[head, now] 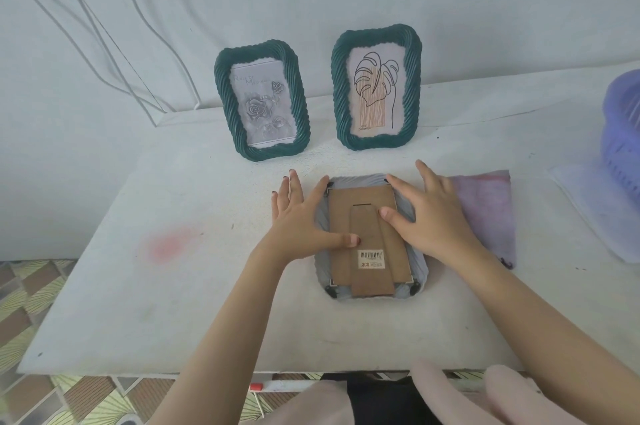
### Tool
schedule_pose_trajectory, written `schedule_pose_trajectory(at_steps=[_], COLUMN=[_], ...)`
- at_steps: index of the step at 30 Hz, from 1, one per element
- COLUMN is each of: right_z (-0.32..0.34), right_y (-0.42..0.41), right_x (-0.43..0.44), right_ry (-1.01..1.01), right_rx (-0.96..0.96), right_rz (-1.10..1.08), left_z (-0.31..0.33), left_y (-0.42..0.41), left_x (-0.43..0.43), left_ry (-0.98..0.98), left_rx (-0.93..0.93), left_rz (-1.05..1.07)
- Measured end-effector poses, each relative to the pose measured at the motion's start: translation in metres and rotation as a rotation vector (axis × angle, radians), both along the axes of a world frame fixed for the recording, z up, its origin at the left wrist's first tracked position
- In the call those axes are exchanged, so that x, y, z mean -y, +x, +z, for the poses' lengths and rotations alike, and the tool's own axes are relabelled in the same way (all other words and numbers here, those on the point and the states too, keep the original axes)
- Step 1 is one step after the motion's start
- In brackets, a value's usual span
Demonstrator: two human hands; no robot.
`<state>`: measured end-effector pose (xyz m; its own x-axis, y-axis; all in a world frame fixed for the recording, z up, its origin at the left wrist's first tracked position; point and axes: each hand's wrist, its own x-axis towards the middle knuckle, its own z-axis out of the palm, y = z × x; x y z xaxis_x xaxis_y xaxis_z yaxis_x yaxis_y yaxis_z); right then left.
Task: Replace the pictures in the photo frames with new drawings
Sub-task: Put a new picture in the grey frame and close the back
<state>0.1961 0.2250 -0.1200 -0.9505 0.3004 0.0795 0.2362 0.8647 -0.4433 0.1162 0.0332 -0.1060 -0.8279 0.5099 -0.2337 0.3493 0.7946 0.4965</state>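
Photo frame (370, 241) lies face-down mid-counter (173, 286), cardboard back & barcode sticker up. L hand (298, 216) presses its left edge, R hand (429, 213) its right edge; fingers (294, 185) of both spread flat, not gripping, thumbs on the backing. Behind, 2 green frames stand upright: rose picture frame (261, 100) left, leaf drawing frame (375, 86) right. Purple cloth (485, 209) lies just beside R hand.

Colours and patterns on the white surface (138, 303).
Both the left frame (221, 95) and right frame (337, 88) are dark green, rope-twisted; left picture (259, 105) grey roses; right picture (375, 92) black-outlined leaf over orange stripes; flat frame (419, 268) with brown backing (341, 216), white barcode label (371, 259); cloth (485, 213) mottled purple-pink; basket (623, 133) lilac.
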Motion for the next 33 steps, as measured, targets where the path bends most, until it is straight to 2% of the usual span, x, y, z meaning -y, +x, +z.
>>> schedule_pose_trajectory(at_steps=[10,26,29,33], right_z=[0.000,0.004,0.003,0.006], right_y=[-0.002,0.000,0.005,0.017], right_x=[-0.001,-0.001,0.002,0.003], right_ry=[0.010,-0.058,-0.069,-0.109], right_rx=[0.035,0.044,0.004,-0.098], right_rz=[0.001,0.009,0.027,0.116], left_z=[-0.004,0.002,0.000,-0.013], left_y=[0.000,0.000,0.007,0.024], left_x=[0.004,0.001,0.004,0.006], left_ry=[0.005,0.121,0.190,0.385], left_rx=[-0.019,0.023,-0.039,-0.202], left_rz=[-0.029,-0.016,-0.057,-0.111])
